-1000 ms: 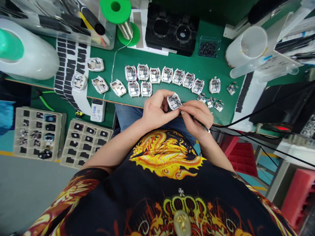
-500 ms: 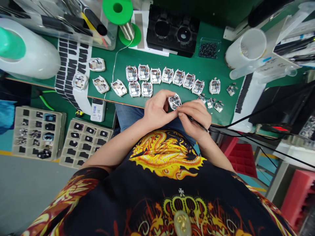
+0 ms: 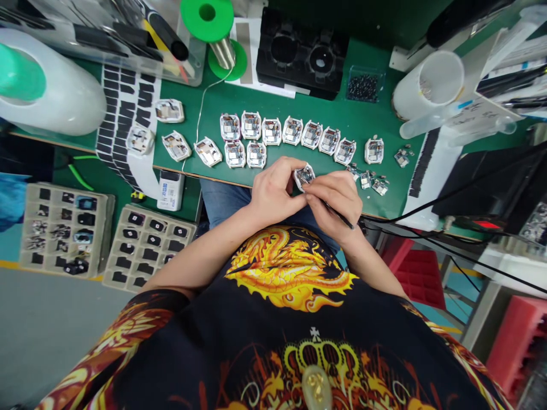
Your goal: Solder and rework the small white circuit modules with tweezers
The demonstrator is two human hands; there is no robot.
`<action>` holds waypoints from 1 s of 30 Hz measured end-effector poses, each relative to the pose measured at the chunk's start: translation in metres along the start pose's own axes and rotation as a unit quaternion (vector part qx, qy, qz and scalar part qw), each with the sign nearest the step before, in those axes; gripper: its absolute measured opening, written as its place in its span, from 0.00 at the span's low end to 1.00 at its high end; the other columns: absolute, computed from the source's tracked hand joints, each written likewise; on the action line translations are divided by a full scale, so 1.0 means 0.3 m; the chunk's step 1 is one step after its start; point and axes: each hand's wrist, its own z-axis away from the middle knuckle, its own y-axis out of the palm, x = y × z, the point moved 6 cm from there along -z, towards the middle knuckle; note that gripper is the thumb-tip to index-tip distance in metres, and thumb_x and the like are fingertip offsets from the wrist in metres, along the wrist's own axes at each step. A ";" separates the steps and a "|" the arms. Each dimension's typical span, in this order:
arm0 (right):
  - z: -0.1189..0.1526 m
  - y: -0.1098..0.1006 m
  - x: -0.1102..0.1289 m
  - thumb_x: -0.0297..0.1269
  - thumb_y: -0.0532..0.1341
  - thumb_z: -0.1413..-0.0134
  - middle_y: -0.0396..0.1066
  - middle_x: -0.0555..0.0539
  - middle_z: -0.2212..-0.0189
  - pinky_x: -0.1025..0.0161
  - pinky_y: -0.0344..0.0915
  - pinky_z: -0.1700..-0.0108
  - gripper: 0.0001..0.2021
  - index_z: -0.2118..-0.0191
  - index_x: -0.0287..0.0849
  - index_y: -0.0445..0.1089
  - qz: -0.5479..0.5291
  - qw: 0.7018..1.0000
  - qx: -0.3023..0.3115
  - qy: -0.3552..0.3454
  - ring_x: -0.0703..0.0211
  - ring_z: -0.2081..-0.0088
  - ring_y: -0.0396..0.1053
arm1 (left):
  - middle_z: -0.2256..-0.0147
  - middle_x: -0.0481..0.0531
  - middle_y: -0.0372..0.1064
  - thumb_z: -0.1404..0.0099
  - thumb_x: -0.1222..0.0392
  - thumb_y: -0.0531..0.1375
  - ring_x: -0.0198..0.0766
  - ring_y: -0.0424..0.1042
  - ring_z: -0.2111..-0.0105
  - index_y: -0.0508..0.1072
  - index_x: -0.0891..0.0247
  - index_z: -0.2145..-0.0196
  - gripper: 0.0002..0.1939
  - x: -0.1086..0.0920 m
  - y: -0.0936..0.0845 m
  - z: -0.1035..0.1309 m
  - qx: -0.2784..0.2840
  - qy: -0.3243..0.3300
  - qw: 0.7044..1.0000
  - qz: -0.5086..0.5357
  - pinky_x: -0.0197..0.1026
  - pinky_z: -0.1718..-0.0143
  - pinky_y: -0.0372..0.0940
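Observation:
My left hand (image 3: 276, 191) is closed around a white watch case (image 3: 303, 176) with electronics showing inside, held at the table's front edge. In my right hand (image 3: 337, 202) is a thin dark tool, probably tweezers (image 3: 339, 215); its tip is at the case, hidden by my fingers. Beyond my hands stand two rows of similar watch cases (image 3: 293, 131) with circuit boards in them. A single watch case (image 3: 374, 151) lies to the right. Several small circuit boards (image 3: 366, 179) are just past my right hand.
A solder wire spool (image 3: 223, 54) stands at the back, beside a black fixture (image 3: 301, 54) and a small tray of dark parts (image 3: 364, 85). At left are a white bottle (image 3: 64, 91) and compartment trays (image 3: 147, 245). Black cables (image 3: 401, 216) cross at right.
My right hand has shifted slightly left and the tool's rear end has swung with it, closer to the case. My left hand keeps hold of the watch case.

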 end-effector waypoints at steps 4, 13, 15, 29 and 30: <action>-0.002 0.010 0.017 0.32 0.70 0.30 0.87 0.51 0.49 0.45 0.79 0.48 0.19 0.38 0.58 0.80 -0.011 0.999 0.013 -0.029 0.50 0.51 0.83 | 0.59 0.48 0.77 0.37 0.58 0.64 0.38 0.76 0.66 0.73 0.57 0.44 0.23 0.009 0.002 0.003 0.007 -0.004 1.000 0.003 0.43 0.62 0.69; -0.002 -0.070 0.016 0.33 0.69 0.30 0.87 0.47 0.56 0.46 0.80 0.50 0.11 0.46 0.52 0.82 0.021 0.996 -0.070 0.043 0.50 0.56 0.85 | 0.68 0.42 0.70 0.34 0.51 0.73 0.35 0.71 0.72 0.73 0.56 0.43 0.24 0.005 0.000 0.003 -0.009 -0.046 0.999 0.004 0.41 0.67 0.66; 0.004 -0.080 0.007 0.32 0.70 0.30 0.88 0.47 0.57 0.47 0.80 0.51 0.11 0.46 0.52 0.82 0.023 0.996 -0.070 0.055 0.50 0.57 0.85 | 0.69 0.41 0.69 0.35 0.52 0.74 0.36 0.71 0.73 0.73 0.55 0.44 0.25 0.006 0.000 0.004 -0.012 -0.052 0.999 0.004 0.42 0.67 0.66; 0.012 -0.077 -0.014 0.34 0.71 0.29 0.88 0.48 0.57 0.50 0.81 0.52 0.10 0.46 0.51 0.83 0.026 0.998 -0.034 0.056 0.52 0.58 0.86 | 0.59 0.47 0.76 0.33 0.54 0.71 0.34 0.72 0.71 0.73 0.55 0.42 0.24 0.015 0.007 0.013 0.002 -0.036 0.999 0.005 0.41 0.66 0.68; 0.013 -0.076 -0.015 0.34 0.71 0.30 0.88 0.48 0.57 0.50 0.81 0.52 0.10 0.46 0.50 0.83 0.026 0.998 -0.030 0.056 0.53 0.58 0.85 | 0.59 0.47 0.76 0.33 0.54 0.71 0.34 0.72 0.71 0.73 0.56 0.42 0.24 0.015 0.008 0.012 0.004 -0.036 0.999 0.003 0.41 0.66 0.68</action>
